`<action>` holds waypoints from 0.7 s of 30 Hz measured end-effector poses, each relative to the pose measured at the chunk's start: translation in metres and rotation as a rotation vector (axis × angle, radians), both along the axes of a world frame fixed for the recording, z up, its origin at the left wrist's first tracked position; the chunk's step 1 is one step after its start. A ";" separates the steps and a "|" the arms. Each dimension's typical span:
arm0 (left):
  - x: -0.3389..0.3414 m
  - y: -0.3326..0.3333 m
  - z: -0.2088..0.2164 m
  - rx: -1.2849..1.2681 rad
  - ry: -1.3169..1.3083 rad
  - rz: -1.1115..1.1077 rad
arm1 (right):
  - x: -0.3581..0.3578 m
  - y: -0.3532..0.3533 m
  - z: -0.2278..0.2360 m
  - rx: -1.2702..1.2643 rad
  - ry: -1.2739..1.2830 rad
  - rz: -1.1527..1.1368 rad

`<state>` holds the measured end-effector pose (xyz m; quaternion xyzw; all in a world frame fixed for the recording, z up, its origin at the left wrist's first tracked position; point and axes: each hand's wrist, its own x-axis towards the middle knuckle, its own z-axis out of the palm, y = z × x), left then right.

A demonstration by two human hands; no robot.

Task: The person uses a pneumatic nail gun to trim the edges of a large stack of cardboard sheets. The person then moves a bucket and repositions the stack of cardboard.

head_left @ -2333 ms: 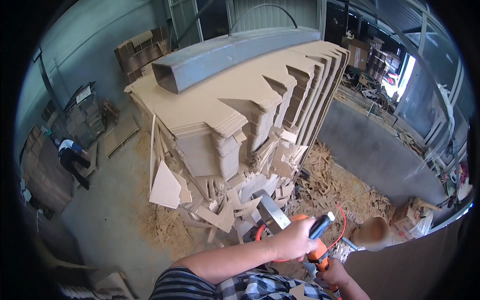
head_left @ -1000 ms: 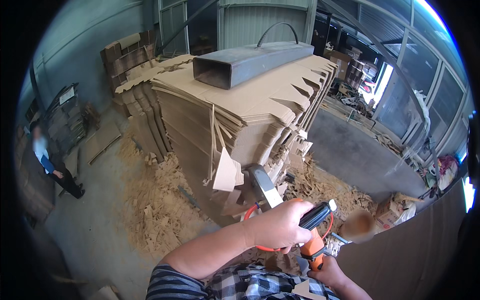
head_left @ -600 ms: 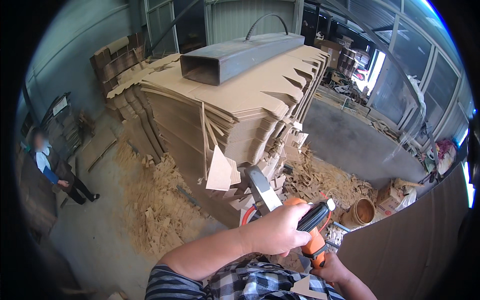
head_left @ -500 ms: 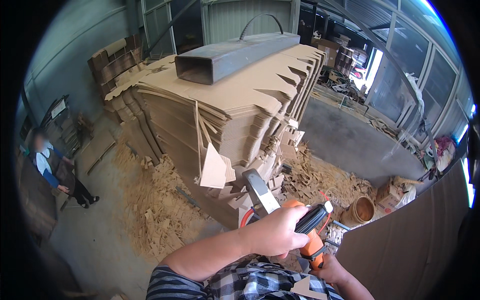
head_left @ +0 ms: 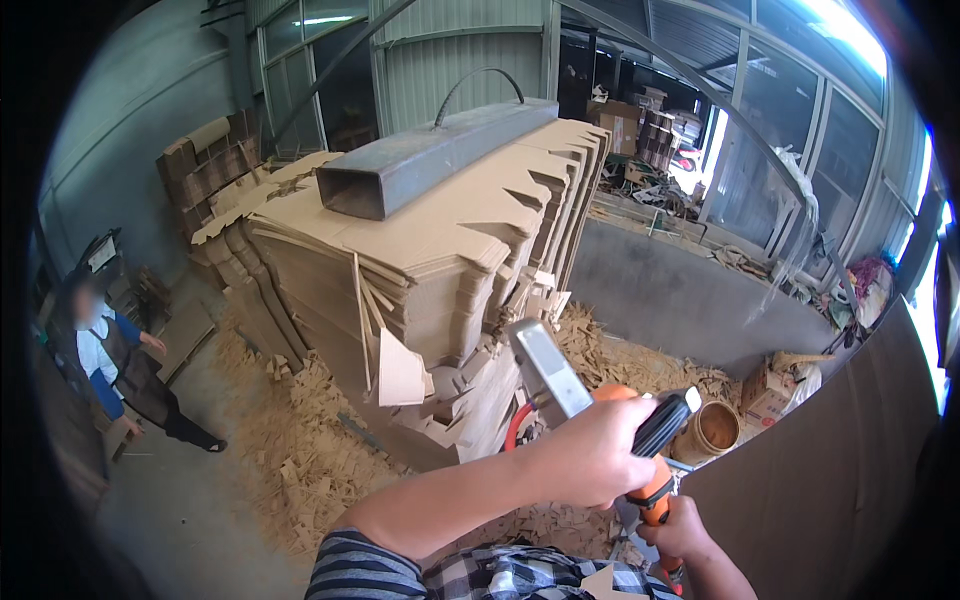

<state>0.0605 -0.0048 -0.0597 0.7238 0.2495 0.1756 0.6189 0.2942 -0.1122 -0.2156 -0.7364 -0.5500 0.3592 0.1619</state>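
Brace the orange power tool (head_left: 652,482) near the ragged side of the cardboard stack (head_left: 440,225), with left hand (head_left: 597,452) wrapped round its black handle (head_left: 665,426), right hand (head_left: 682,530) closed round its lower end.

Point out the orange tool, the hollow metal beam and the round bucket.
Orange tool (head_left: 653,479): head view, on its orange body.
Hollow metal beam (head_left: 452,160): head view, midway along its near side face.
Round bucket (head_left: 689,440): head view, on the outer wall beside its mouth.
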 end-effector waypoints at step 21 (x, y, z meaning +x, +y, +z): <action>0.059 0.136 -0.003 -0.054 -0.037 0.355 | 0.079 0.191 0.040 -0.217 0.101 0.242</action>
